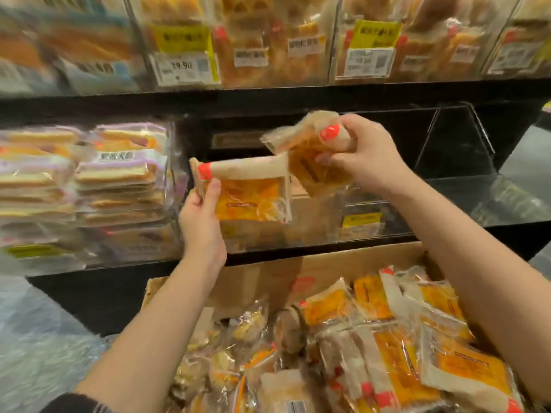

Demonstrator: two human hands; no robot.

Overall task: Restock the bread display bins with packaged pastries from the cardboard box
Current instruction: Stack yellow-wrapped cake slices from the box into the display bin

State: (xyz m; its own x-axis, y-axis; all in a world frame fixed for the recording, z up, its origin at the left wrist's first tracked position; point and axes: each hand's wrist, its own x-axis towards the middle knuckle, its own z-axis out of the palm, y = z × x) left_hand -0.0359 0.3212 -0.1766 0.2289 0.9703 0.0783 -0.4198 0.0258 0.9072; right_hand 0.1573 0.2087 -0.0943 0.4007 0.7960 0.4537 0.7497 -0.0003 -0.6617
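The left hand (pixel 199 222) pinches a flat orange-labelled pastry packet (pixel 250 192) by its left edge, thumb on the front, holding it upright just in front of the clear middle display bin (pixel 351 222). The right hand (pixel 363 156) is clamped round a second packet (pixel 301 150) of the same kind, tilted and crumpled a little at its top, above the same bin. That bin looks nearly bare inside, so both packets seem bound for it.

To do this step well, I judge each packet should go in standing with the orange face toward the front, one against the other, and the right grip should ease so the wrapper is not creased. The far corner of the bin is best filled first.

The cardboard box (pixel 268 281) sits near, below the shelf, heaped with more packets (pixel 402 353).

Writing is mostly blurred. A price tag (pixel 183 68) on the upper shelf reads "19.90"; the yellow tags and the packet print cannot be read.
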